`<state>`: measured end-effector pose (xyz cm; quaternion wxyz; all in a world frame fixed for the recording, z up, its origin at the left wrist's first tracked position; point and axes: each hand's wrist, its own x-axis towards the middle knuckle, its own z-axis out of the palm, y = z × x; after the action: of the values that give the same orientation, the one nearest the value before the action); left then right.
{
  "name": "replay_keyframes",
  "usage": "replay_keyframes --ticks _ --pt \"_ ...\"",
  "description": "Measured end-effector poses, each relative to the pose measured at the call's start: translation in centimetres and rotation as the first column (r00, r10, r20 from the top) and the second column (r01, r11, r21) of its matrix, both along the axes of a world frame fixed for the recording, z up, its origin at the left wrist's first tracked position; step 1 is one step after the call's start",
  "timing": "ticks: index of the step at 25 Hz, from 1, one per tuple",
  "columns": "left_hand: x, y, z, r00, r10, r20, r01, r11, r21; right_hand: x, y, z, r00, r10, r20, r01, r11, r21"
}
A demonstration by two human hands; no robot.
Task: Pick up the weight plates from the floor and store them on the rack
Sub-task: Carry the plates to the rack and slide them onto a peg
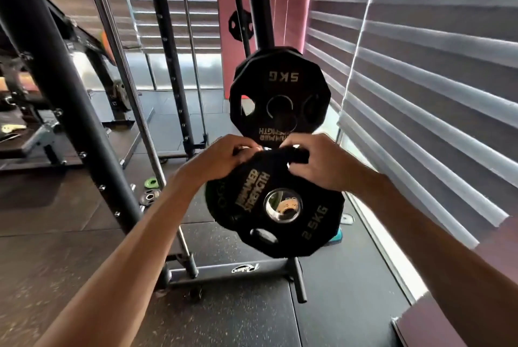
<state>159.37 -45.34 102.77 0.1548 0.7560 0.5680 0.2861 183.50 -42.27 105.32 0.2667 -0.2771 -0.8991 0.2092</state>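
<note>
Black steel rack (260, 24) upright stands ahead w/ a 12-sided plate (280, 94) hung on it, "5KG" and "HAMMER STRENGTH" reading upside down. Just below, I'm holding up a smaller black plate (276, 206) marked "HAMMER STRENGTH" and "2.5KG", chrome centre hole, off the floor. Left hand (224, 157) and right hand (316, 163) both clamped on its top edge. Tiny plates (151, 192) lie on the floor near the frame.

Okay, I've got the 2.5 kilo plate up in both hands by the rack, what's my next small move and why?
Probably slide the 2.5 kg plate further along its peg. Both the left hand and right hand grip its top edge, and metal shows inside its centre hole, so it seems lined up below the 5 kg plate already hanging on the rack.
</note>
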Motion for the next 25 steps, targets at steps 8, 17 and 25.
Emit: replay_keyframes --ticks 8,17,25 --pt "-0.6 0.5 1.3 0.992 0.127 -0.014 -0.128 0.99 -0.054 0.9 5.6 5.4 0.945 -0.138 -0.295 0.197 0.964 0.18" --pt "0.2 1.7 -0.6 0.996 0.066 0.053 -0.046 0.951 -0.307 -0.9 10.3 4.4 0.897 -0.159 -0.412 0.247 0.954 0.171" --pt "0.8 4.6 -3.4 0.965 0.194 0.177 -0.172 0.976 -0.135 -2.2 13.3 2.7 0.919 -0.159 -0.361 0.272 0.918 0.289"
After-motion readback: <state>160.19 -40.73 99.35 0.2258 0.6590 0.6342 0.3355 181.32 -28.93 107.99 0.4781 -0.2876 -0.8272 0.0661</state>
